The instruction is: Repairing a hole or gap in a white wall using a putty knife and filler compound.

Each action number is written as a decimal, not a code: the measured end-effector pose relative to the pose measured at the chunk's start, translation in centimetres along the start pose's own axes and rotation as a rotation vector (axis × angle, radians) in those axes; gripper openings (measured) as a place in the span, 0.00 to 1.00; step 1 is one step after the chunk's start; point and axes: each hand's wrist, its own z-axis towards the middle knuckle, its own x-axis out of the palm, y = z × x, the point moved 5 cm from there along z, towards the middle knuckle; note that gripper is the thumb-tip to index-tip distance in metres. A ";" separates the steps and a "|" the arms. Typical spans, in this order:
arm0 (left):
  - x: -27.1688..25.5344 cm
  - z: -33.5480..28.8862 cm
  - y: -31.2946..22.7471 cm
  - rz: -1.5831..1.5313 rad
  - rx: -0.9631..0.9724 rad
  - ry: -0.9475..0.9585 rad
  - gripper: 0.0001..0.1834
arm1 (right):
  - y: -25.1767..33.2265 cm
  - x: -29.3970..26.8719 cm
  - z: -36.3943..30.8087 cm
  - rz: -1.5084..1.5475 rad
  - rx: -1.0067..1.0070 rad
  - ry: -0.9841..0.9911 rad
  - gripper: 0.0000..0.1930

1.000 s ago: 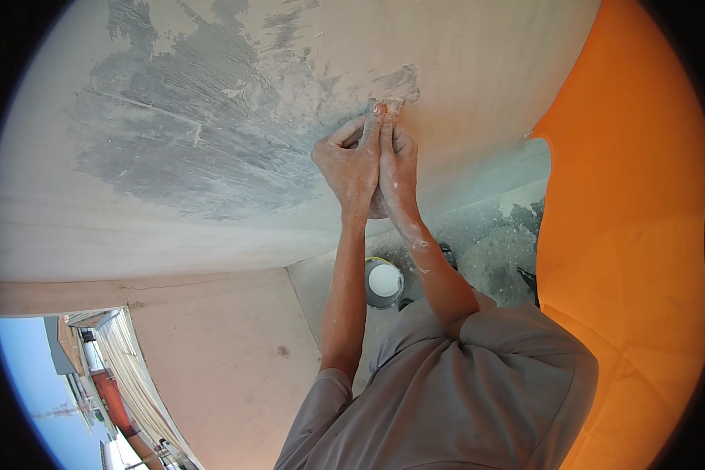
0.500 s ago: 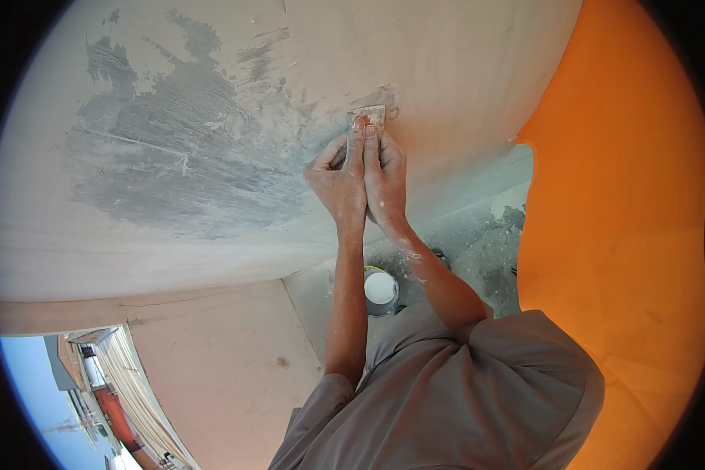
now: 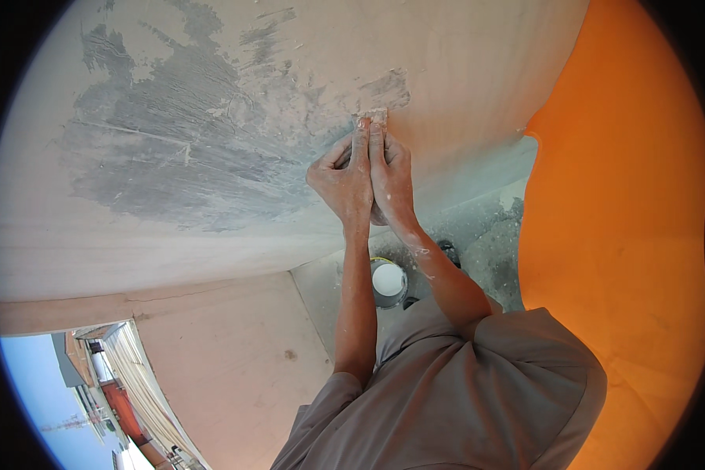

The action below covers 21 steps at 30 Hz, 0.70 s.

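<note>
Both hands are pressed together on a scraper, whose pale, dust-caked blade (image 3: 379, 116) lies against the wall. My left hand (image 3: 345, 182) closes on it from the left, thumb stretched along the tool. Beside it my right hand (image 3: 393, 178) grips from the right with its thumb parallel. The handle is hidden inside the hands. White dust coats the fingers and my right forearm. Just above the blade is a small scraped grey patch (image 3: 390, 88). A much larger bare grey area (image 3: 176, 133) with streaks and flaking pale edges spreads to the left.
Below my forearms a bucket of white material (image 3: 388, 280) stands on the speckled floor (image 3: 486, 247), near a dark shoe (image 3: 449, 252). An orange sheet (image 3: 619, 196) hangs along the right. At lower left, a wall opening shows buildings and sky.
My two hands have drawn the scraper slightly down the wall, away from the small grey patch, which now shows more fully. The view has shifted a little.
</note>
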 end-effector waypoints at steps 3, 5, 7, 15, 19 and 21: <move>0.2 0.4 -0.3 -0.020 0.021 -0.003 0.13 | 0.0 0.2 0.5 0.006 0.016 0.013 0.21; 0.1 0.4 -0.8 -0.010 0.019 0.000 0.13 | 0.0 0.4 0.3 0.080 0.060 0.032 0.22; 0.0 0.2 -1.0 0.002 0.009 0.002 0.13 | 0.3 0.4 0.0 0.079 0.061 0.030 0.22; 0.2 0.1 -2.1 -0.010 0.050 -0.004 0.13 | 0.8 0.5 0.0 0.137 0.111 0.051 0.24; -0.1 0.1 -2.1 0.030 0.037 -0.008 0.12 | 0.8 0.7 -0.1 0.152 0.116 0.058 0.24; -0.1 0.1 -2.6 0.030 0.065 -0.005 0.12 | 1.2 0.8 0.0 0.150 0.098 0.053 0.24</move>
